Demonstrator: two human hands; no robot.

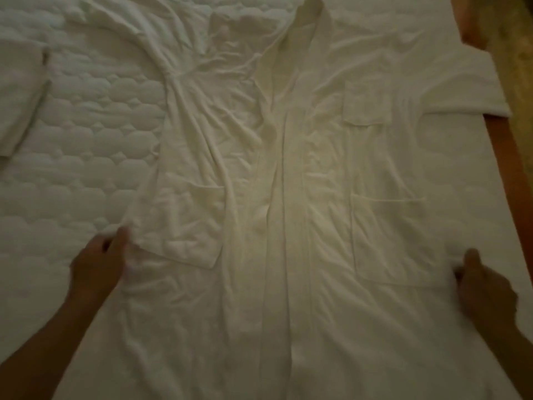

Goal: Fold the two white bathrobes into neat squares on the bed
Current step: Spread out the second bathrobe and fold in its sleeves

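Observation:
A white bathrobe (288, 183) lies spread front-up on the quilted bed (72, 174), collar at the far end. Its left side is folded inward, with a pocket showing near my left hand. Its right sleeve (467, 90) stretches out to the bed's right edge. My left hand (99, 264) pinches the robe's left edge, thumb up. At the robe's right edge, my right hand (484, 287) grips the fabric. A second white cloth piece (20, 96), apparently folded, lies at the far left, partly out of frame.
A wooden bed frame edge (507, 157) runs along the right side, with tan floor (516, 53) beyond it. The quilted mattress cover shows bare to the left of the robe.

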